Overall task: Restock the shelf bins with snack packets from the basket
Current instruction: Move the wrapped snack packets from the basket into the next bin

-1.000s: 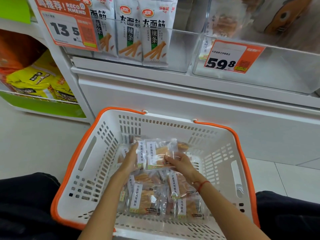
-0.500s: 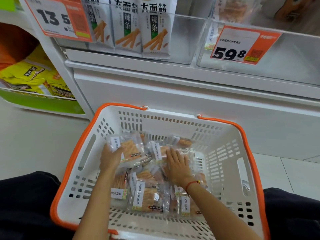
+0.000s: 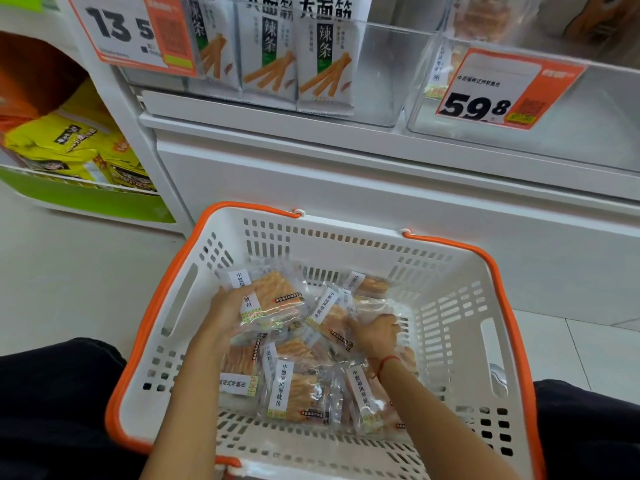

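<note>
At the bottom edge both forearms are cut off by the frame, with dark trouser legs (image 3: 59,403) on either side. Between them sits the white basket (image 3: 460,327) with its orange rim; its near wall runs out of view below. Clear snack packets (image 3: 298,386) lie heaped on its floor, overlapping so that their number is hard to count. The right part of the basket floor is bare.

The left hand (image 3: 227,313) grips one packet (image 3: 273,296) by its left edge, thumb on top, the fingers hidden beneath the film. The right hand (image 3: 375,332), with a red string on the wrist, lies curled on another packet (image 3: 332,313); its fingertips are tucked under, and whether they pinch the film I cannot tell.

Beyond the far rim stands the white shelf base (image 3: 346,174), close to the basket. Above it a clear bin (image 3: 381,74) holds upright white packets (image 3: 325,53), their tops cut off, with free room at its right. The next bin (image 3: 588,109) carries a 59.8 price tag (image 3: 502,88); its contents are blurred. An orange 13.5 tag (image 3: 138,32) hangs at left, above yellow bags (image 3: 62,143).
</note>
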A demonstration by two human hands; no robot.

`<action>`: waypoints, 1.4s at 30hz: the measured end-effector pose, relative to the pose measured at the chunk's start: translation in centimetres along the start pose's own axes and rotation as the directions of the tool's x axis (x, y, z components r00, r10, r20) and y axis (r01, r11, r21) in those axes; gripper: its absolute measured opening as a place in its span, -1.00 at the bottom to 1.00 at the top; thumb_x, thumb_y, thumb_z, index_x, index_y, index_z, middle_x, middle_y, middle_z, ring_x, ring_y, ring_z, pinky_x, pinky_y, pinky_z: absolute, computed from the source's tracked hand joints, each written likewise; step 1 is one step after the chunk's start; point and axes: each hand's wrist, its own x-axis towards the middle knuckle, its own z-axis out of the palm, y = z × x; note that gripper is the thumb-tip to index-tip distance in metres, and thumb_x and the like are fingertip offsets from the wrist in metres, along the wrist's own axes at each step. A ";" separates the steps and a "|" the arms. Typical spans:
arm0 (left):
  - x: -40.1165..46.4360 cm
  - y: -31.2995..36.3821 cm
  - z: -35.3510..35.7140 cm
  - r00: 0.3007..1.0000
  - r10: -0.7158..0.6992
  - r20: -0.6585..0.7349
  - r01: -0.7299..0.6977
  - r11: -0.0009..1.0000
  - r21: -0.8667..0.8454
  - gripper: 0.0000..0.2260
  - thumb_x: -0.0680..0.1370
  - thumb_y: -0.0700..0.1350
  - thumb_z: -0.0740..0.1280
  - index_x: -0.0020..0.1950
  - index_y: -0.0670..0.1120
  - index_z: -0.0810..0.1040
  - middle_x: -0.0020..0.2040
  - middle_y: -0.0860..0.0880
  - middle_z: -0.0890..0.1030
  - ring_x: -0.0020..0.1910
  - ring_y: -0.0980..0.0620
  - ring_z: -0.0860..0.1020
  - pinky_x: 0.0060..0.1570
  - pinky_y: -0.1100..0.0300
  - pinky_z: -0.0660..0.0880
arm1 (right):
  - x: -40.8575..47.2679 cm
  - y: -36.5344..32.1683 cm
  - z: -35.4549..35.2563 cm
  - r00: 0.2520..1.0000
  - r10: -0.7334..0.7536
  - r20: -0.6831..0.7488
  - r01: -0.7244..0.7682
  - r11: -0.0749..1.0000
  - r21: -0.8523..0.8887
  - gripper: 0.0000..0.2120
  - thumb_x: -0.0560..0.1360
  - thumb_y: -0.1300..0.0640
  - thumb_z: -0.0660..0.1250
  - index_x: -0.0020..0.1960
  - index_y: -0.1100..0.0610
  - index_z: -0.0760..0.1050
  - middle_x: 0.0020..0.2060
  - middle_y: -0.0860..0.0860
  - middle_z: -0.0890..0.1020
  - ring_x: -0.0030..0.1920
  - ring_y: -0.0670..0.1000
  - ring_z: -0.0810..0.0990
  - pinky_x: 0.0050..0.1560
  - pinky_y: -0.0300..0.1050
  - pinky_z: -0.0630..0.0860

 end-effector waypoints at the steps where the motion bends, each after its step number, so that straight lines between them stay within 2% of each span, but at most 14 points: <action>1: -0.1 0.0 0.0 1.000 -0.003 -0.002 0.003 1.000 0.021 -0.70 0.51 -0.11 0.36 0.23 -0.12 0.50 0.09 -0.13 0.63 0.12 -0.12 0.58 0.17 -0.13 0.49 | 0.3 0.1 0.2 0.999 -0.027 0.027 0.026 0.998 0.065 -0.60 0.34 -0.05 0.42 0.01 0.22 0.50 -0.05 0.17 0.57 -0.11 0.13 0.57 0.00 0.05 0.59; 2: -0.1 -0.1 -0.1 1.000 -0.006 -0.001 0.006 1.000 0.025 -0.69 0.51 -0.11 0.36 0.24 -0.13 0.50 0.09 -0.14 0.63 0.12 -0.14 0.58 0.16 -0.13 0.50 | 0.2 0.0 0.1 0.997 -0.062 0.042 0.056 0.990 0.127 -0.78 0.40 0.01 0.37 -0.19 0.18 0.52 -0.27 0.11 0.57 -0.30 0.07 0.52 -0.19 -0.01 0.60; 4: -0.6 -0.1 0.1 1.000 -0.018 0.007 0.018 0.999 0.029 -0.65 0.50 -0.11 0.36 0.27 -0.15 0.50 0.10 -0.16 0.63 0.13 -0.16 0.57 0.11 -0.12 0.52 | 0.2 -0.3 -0.2 0.990 -0.119 0.076 0.094 0.955 0.280 -0.75 0.50 0.11 0.32 -0.33 0.14 0.44 -0.43 0.03 0.47 -0.39 -0.01 0.41 -0.35 -0.17 0.44; 9: -2.1 0.7 0.9 0.995 0.087 -0.055 -0.080 0.989 0.124 -0.77 0.59 -0.15 0.28 0.24 -0.12 0.43 0.06 -0.14 0.54 0.02 -0.10 0.51 -0.18 0.10 0.50 | -0.7 -1.6 -3.5 0.881 -0.393 0.264 0.183 0.796 0.577 -0.81 0.59 0.12 0.23 0.09 0.23 0.50 -0.01 0.02 0.64 0.01 0.01 0.62 0.04 -0.17 0.57; 13: -2.7 0.8 1.1 0.975 0.222 -0.030 -0.210 0.954 0.214 -0.66 0.58 -0.16 0.29 0.34 -0.16 0.40 0.13 -0.13 0.54 0.01 -0.04 0.49 -0.04 0.14 0.44 | -0.6 -3.8 -7.4 0.833 -0.493 0.253 0.278 0.767 0.578 -0.87 0.59 0.11 0.23 -0.08 0.15 0.46 -0.21 0.13 0.56 -0.20 0.09 0.52 -0.23 -0.26 0.53; 17: -3.9 0.6 3.2 0.984 0.163 0.072 -0.177 0.950 0.258 -0.70 0.59 -0.13 0.27 0.31 -0.12 0.39 0.17 -0.10 0.53 0.06 -0.07 0.52 0.06 0.07 0.46 | -2.0 -6.2 -8.2 0.778 -0.511 0.365 0.242 0.781 0.576 -0.84 0.57 0.13 0.26 -0.17 0.12 0.44 -0.29 0.05 0.61 -0.31 -0.05 0.61 -0.28 -0.25 0.54; 21: -5.0 0.3 5.3 0.987 0.023 0.156 -0.053 0.980 0.193 -0.77 0.64 -0.16 0.13 0.12 -0.24 0.51 0.02 -0.25 0.58 -0.11 -0.14 0.57 0.00 -0.05 0.51 | -2.9 -6.8 -5.8 0.840 -0.515 0.168 0.439 0.829 0.348 -0.87 0.55 0.16 0.32 -0.18 0.09 0.52 -0.36 -0.02 0.59 -0.40 -0.09 0.57 -0.35 -0.26 0.52; 24: -5.6 0.2 6.0 0.988 -0.011 0.155 -0.007 0.993 0.117 -0.72 0.67 -0.16 0.01 -0.09 -0.12 0.47 -0.16 -0.08 0.54 -0.21 -0.01 0.50 -0.12 0.04 0.46 | -2.9 -5.9 -4.1 0.875 -0.482 0.041 0.455 0.849 0.268 -0.88 0.54 0.09 0.33 -0.13 0.11 0.55 -0.31 0.00 0.61 -0.31 -0.06 0.58 -0.27 -0.24 0.51; 29: -5.3 -0.3 6.9 0.975 0.014 0.223 -0.019 1.000 0.018 -0.37 0.46 0.41 0.13 0.35 0.03 0.45 0.28 -0.09 0.52 0.23 -0.14 0.51 0.22 -0.19 0.43 | -2.8 -5.6 -2.0 0.908 -0.415 -0.047 0.409 0.860 0.305 -0.85 0.51 -0.02 0.34 -0.16 0.03 0.55 -0.16 0.07 0.61 -0.11 0.08 0.60 -0.07 0.00 0.56; 31: -5.5 -0.3 7.2 0.956 0.080 0.283 -0.103 0.992 0.068 -0.38 0.40 0.39 0.24 0.38 0.11 0.42 0.38 0.01 0.40 0.37 -0.06 0.36 0.34 -0.19 0.29 | -2.7 -6.0 -1.7 0.901 -0.431 -0.052 0.426 0.857 0.290 -0.86 0.50 -0.04 0.35 -0.20 -0.03 0.53 -0.15 0.06 0.56 -0.10 0.07 0.56 -0.07 -0.04 0.50; 34: -5.4 -0.2 7.7 0.943 0.106 0.315 -0.147 0.983 0.110 -0.50 0.48 0.17 0.31 0.38 0.03 0.43 0.34 0.06 0.41 0.29 0.06 0.33 0.36 -0.08 0.24 | -2.7 -6.6 -2.0 0.893 -0.438 -0.099 0.448 0.855 0.263 -0.88 0.47 -0.04 0.39 -0.11 -0.01 0.53 -0.10 0.00 0.49 -0.02 0.04 0.49 0.03 -0.09 0.45; 36: -5.6 0.2 7.7 0.939 0.128 0.320 -0.170 0.980 0.106 -0.48 0.46 0.18 0.33 0.37 0.02 0.45 0.31 0.05 0.43 0.34 0.05 0.31 0.39 -0.09 0.21 | -2.2 -6.6 -2.3 0.929 -0.344 -0.136 0.368 0.895 0.252 -0.60 0.39 -0.10 0.45 0.13 0.06 0.47 0.05 0.02 0.46 0.12 0.05 0.45 0.21 0.01 0.43; 39: -6.7 1.3 8.0 0.904 0.198 0.378 -0.255 0.961 0.106 -0.31 0.32 0.31 0.36 0.39 0.06 0.42 0.38 0.07 0.41 0.44 -0.01 0.27 0.41 -0.13 0.18 | -1.7 -7.1 -4.1 0.965 -0.168 0.202 0.086 0.928 0.362 -0.12 0.28 -0.30 0.45 0.41 0.15 0.27 0.26 0.07 0.46 0.30 0.14 0.40 0.36 0.13 0.33; 42: -7.8 2.0 8.7 0.869 0.245 0.430 -0.333 0.932 0.143 -0.31 0.48 0.19 0.29 0.53 0.04 0.12 0.52 0.05 0.11 0.50 -0.02 0.11 0.42 -0.10 0.10 | -1.7 -7.4 -7.4 0.798 -0.250 0.548 0.087 0.948 0.306 -0.42 0.45 -0.33 0.24 0.24 0.09 0.46 0.05 0.00 0.54 0.10 0.04 0.47 0.36 0.14 0.31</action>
